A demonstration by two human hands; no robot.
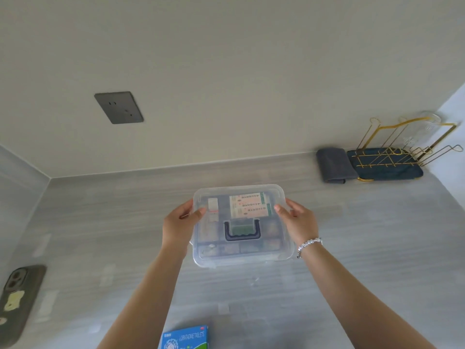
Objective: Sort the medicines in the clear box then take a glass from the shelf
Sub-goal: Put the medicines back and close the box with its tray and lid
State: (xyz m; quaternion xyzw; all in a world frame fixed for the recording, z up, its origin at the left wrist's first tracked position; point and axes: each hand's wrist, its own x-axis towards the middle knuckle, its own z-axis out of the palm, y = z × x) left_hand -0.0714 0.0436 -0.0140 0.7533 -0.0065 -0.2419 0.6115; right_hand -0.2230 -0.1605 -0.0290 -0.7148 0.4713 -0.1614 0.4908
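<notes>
A clear plastic box (241, 258) with a dark handle on its lid sits on the grey counter, centre of view. White and green medicine cartons (247, 205) show through the lid. My left hand (180, 222) grips the box's left side and my right hand (298, 219) grips its right side. A blue loratadine tablet carton (185, 338) lies on the counter near the bottom edge, between my forearms. A clear glass (425, 129) hangs upside down on a gold wire rack (392, 152) at the far right.
A folded grey towel (332, 165) lies left of the rack, which stands on a dark blue mat (402, 172). A phone (17, 301) lies face down at the left edge. A dark wall socket (118, 107) is on the back wall.
</notes>
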